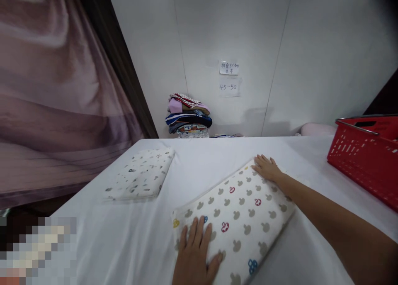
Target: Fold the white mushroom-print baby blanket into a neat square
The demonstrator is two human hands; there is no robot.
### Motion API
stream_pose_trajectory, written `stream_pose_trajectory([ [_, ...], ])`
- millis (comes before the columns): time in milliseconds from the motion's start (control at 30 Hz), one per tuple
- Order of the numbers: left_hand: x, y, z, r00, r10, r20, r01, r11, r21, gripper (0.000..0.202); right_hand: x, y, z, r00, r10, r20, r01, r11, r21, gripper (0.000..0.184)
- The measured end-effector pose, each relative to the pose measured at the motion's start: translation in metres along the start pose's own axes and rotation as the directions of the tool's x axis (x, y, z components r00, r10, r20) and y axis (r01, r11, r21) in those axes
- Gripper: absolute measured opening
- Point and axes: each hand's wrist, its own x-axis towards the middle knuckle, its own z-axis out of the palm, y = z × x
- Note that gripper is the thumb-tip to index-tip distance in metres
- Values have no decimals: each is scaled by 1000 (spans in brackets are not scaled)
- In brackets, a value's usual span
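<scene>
A white-sheeted surface (202,169) ran up to a pale panelled wall (248,36) bearing two paper notes (229,68). At 12 o'clock, against the wall, sat a stack of folded cloths (188,115). A mauve curtain (56,90) hung at 9 o'clock and a red basket (367,160) stood at 3 o'clock. The pillow (242,212), cream with grey, red, blue and yellow motifs, lay slantwise near the front edge, at 6 o'clock. The left hand (194,256) lay flat and open on its near corner, and the right hand (265,167) lay spread on its far corner, neither gripping. A smaller speckled pillow (141,175) lay apart at 10 o'clock.
</scene>
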Motion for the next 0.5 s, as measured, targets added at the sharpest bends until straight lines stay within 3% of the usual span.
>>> stream_pose_trajectory([
  [133,1,4,-8,998,-24,62,26,999,-24,58,-14,-18,3,995,-95,-22,95,995,18,66],
  [267,4,10,-22,984,-83,160,102,988,-114,58,-21,-27,3,996,-63,60,60,997,50,65],
  [367,6,13,-30,968,-104,227,147,972,-183,58,-25,-37,2,997,-42,58,40,998,47,64],
  [500,8,10,-32,957,-226,183,266,934,-238,53,-43,-58,3,985,-170,42,167,984,62,65],
])
